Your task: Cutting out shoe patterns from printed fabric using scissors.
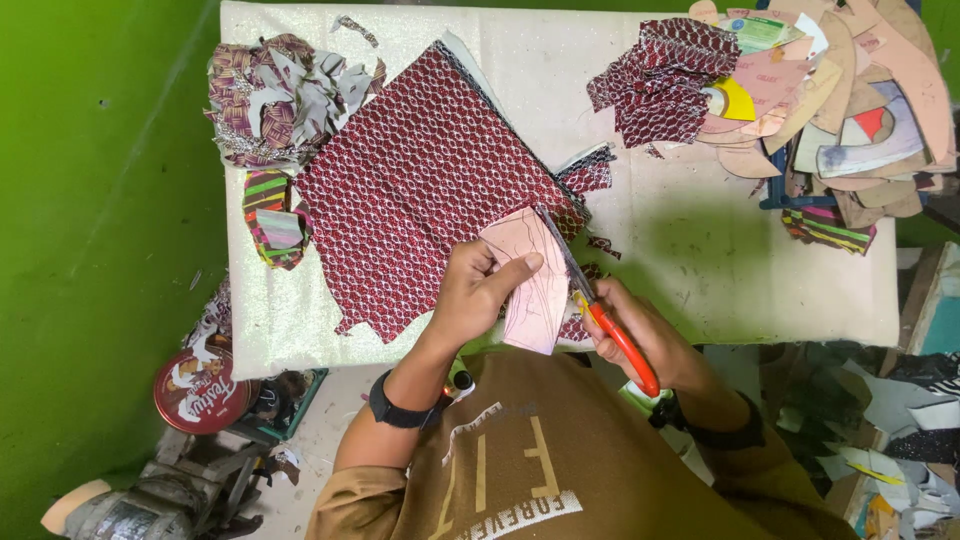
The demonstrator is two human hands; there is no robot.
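My left hand [478,293] pinches a pale pink paper pattern piece [535,290] laid on a large sheet of dark red patterned fabric [420,180] on the white table [680,260]. My right hand [645,335] grips red-handled scissors [600,310]; their blades run along the right edge of the pattern piece, cutting into the fabric beneath it. A black watch sits on my left wrist.
A heap of fabric scraps [280,95] lies at the table's back left, striped scraps [272,222] beside it. Red fabric offcuts [665,80] and many card pattern pieces [850,100] pile at the back right. A round red tin [198,390] and clutter sit on the floor.
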